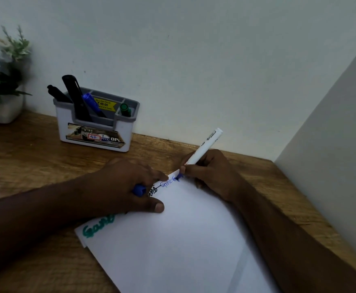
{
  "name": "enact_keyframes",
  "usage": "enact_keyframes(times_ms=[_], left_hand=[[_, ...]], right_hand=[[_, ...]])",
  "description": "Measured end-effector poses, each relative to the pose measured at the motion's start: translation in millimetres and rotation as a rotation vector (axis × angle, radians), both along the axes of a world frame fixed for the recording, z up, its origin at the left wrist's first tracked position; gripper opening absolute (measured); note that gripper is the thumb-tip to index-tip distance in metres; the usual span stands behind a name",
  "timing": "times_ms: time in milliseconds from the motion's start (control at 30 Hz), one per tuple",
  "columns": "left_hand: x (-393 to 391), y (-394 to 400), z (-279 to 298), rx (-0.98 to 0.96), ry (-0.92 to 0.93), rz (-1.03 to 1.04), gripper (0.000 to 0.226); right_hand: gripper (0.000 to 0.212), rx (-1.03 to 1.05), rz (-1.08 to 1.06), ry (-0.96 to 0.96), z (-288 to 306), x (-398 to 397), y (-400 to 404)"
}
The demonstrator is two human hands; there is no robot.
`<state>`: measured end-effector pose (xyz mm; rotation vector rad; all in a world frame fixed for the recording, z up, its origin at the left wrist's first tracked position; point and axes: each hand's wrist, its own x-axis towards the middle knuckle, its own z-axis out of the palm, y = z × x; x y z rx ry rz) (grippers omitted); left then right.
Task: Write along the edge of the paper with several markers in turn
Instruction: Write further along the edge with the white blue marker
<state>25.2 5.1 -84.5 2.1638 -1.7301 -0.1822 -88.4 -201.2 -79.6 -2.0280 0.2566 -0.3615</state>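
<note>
Head view, sole item. Paper: white sheet lying skewed on the wooden desk, far corner toward the wall. Writing runs along its upper-left edge: green word near the lower corner, black strokes mid-edge, blue script nearest the far corner.

Right hand: fingers curled round a white-barrelled blue marker, tip touching the paper at the end of the blue script.

Left hand: palm and fingers pressed on the paper's edge to steady it, with a blue cap tucked under the curled fingers.

Holder: grey-and-white desk organiser near the wall, well apart from the sheet, holding black pens, a blue one and a green marker.

Step in hand, by judgement: blue turn, almost at the corner. Next move likely calls for recapping, returning the marker to the holder, and picking another colour.
</note>
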Motion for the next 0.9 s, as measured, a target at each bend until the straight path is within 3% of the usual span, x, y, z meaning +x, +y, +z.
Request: enact_keyframes(times_ms=[133,267,533,633,800,900], left_hand=[[1,0,0,0.008,0.010,-0.017,0.077],[-2,0,3,0.013,0.015,-0.022,0.073],[-4,-2,5,0.046,-0.029,-0.021,0.053],[-5,0,5,0.014,0.012,-0.008,0.061],[-6,3,4,-0.066,0.204,0.042,0.079],[-13,4,12,-0.154,0.315,0.132,0.078]], right_hand=[[0.011,0.066,-0.176,-0.062,-1,2,-6],[0.009,0.222,-0.166,-0.126,-2,1,-6],[0.008,0.110,-0.125,-0.060,-1,3,-5],[0.008,0.099,-0.136,-0.035,-1,3,-5],[0.009,0.470,-0.171,-0.218,12,-2,-4],[0.021,0.507,-0.134,-0.298,27,-5,4]])
